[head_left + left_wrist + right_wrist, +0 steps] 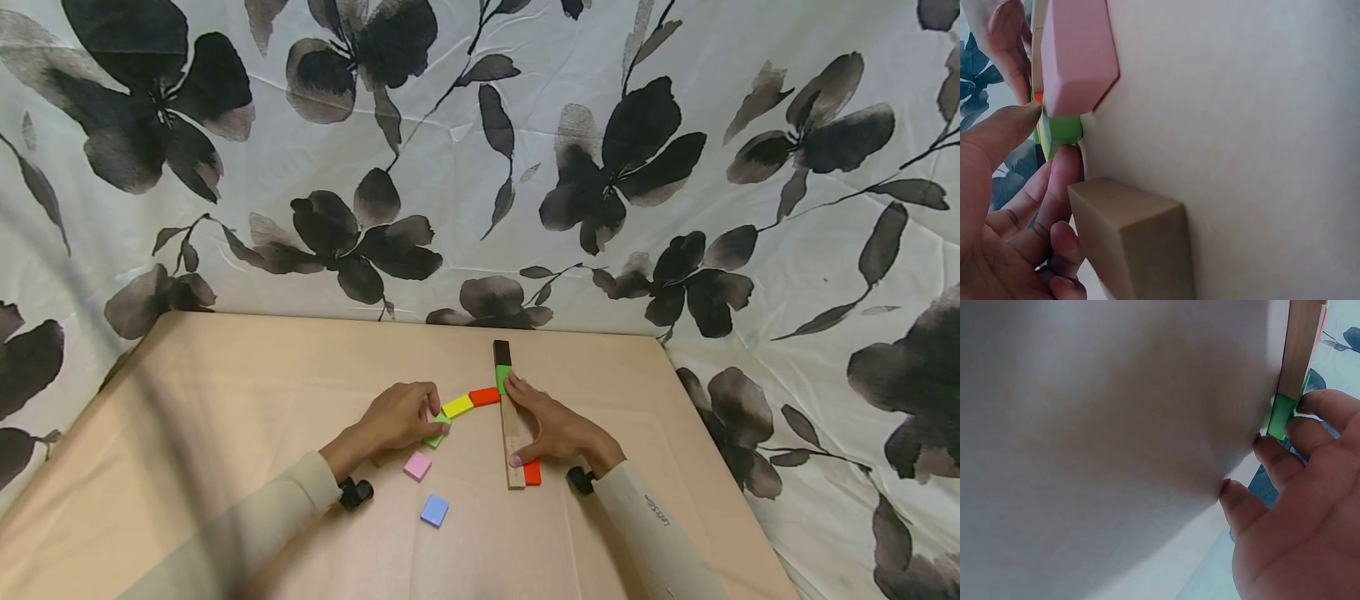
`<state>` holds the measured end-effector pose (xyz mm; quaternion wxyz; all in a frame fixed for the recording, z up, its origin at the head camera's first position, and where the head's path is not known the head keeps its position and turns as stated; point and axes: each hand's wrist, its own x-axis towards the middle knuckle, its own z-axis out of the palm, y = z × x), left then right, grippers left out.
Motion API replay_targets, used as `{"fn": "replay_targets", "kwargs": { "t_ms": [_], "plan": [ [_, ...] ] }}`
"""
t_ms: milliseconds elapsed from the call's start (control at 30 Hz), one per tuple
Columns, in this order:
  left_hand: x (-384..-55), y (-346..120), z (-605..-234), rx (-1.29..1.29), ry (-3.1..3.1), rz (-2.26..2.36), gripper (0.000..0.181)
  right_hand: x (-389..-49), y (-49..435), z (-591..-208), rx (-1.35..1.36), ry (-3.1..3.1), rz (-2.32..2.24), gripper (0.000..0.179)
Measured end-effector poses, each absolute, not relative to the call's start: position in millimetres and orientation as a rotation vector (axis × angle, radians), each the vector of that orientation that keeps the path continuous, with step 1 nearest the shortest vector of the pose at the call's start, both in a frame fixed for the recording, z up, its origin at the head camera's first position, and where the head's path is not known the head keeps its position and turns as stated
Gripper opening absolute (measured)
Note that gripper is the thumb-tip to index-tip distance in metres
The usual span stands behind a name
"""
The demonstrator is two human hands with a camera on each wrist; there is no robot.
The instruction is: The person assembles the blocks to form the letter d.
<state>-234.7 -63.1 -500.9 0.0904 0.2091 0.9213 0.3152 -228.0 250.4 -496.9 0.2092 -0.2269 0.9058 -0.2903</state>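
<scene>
In the head view my left hand point(401, 417) pinches a green block point(437, 433) between thumb and fingers, at the lower end of a yellow block point(457, 406). A red block point(484, 397) continues that curved row to a long wooden plank point(513, 442). My right hand point(558, 429) rests on the plank, its thumb near the lower end and its fingertips at a second green block point(502, 379). In the right wrist view its fingers point(1279, 459) are extended, slightly bent. A black block point(502, 352) tops the plank's line; another red block point(532, 472) sits beside its lower end.
A pink block point(417, 466) and a blue block point(434, 510) lie apart, nearer me. A brown block point(1135, 231) stands close to my left fingers, mostly hidden in the head view. The tan tabletop point(300, 358) meets a floral cloth point(480, 167) behind.
</scene>
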Motion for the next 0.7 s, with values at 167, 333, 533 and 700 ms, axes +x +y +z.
{"fn": "replay_targets", "kwargs": {
  "t_ms": [167,333,533,700],
  "plan": [
    [-238,-61,-497,0.578,2.775,0.928,0.027,-228,250,-496,-0.623,2.519,-0.813,0.128],
    [-246,-54,-497,0.559,2.806,0.933,0.023,-228,251,-496,-0.62,2.522,-0.812,0.128],
    [-254,-47,-502,0.542,2.791,0.963,0.013,-228,251,-497,-0.622,2.523,-0.804,0.128],
    [-258,-44,-505,0.529,2.779,0.99,0.015,-228,251,-497,-0.622,2.523,-0.81,0.127]
  ]
}}
